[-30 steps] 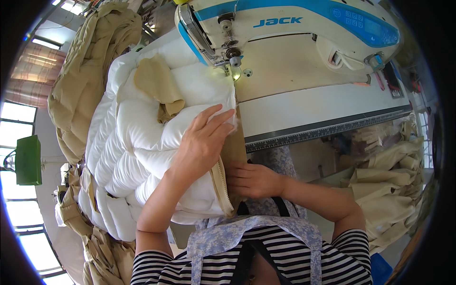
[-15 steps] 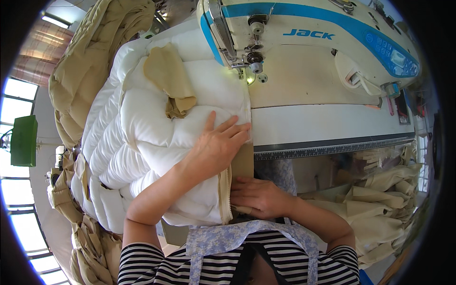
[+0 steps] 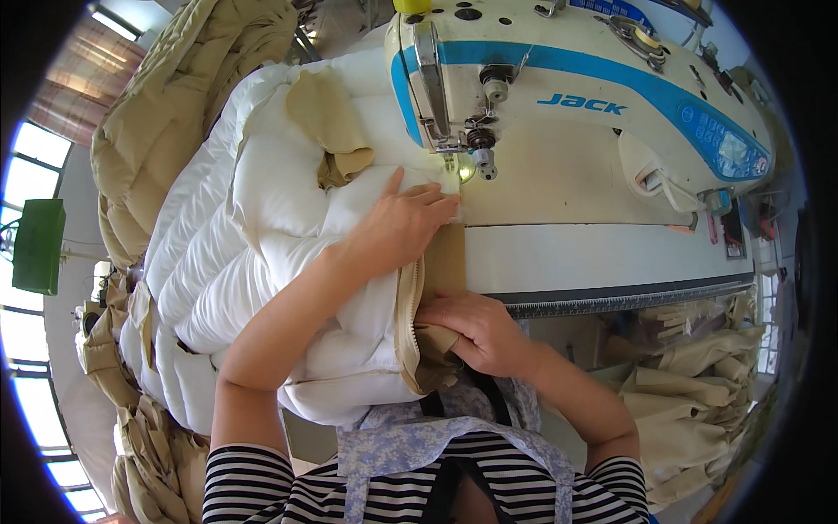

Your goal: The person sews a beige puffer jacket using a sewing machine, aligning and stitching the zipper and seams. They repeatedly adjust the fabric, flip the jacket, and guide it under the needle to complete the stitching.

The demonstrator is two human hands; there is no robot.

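A white padded garment [image 3: 288, 205] lies on the sewing table, its right edge running under the needle area [image 3: 454, 164] of a sewing machine [image 3: 559, 87]. My left hand [image 3: 397, 227] rests flat on the padding near that edge, fingers extended, just short of the presser foot. Nearer to me, my right hand [image 3: 480, 332] closes on a khaki fabric flap [image 3: 436, 349] beside the garment's zipper [image 3: 407, 323]. Some of its fingertips are hidden by the cloth. A khaki fabric piece [image 3: 327, 122] hangs on the white padding beyond my left hand.
A ruler strip [image 3: 628, 297] lines the table's near edge. Khaki cloth pieces [image 3: 690, 393] are heaped at the lower right. Puffy khaki garments [image 3: 166, 131] stand piled at the far left, near a green box [image 3: 39, 246].
The garment's edge has slid forward under the machine, with my left hand moving closer to the needle. My right hand has shifted forward, turning up the khaki flap. The view has tilted slightly.
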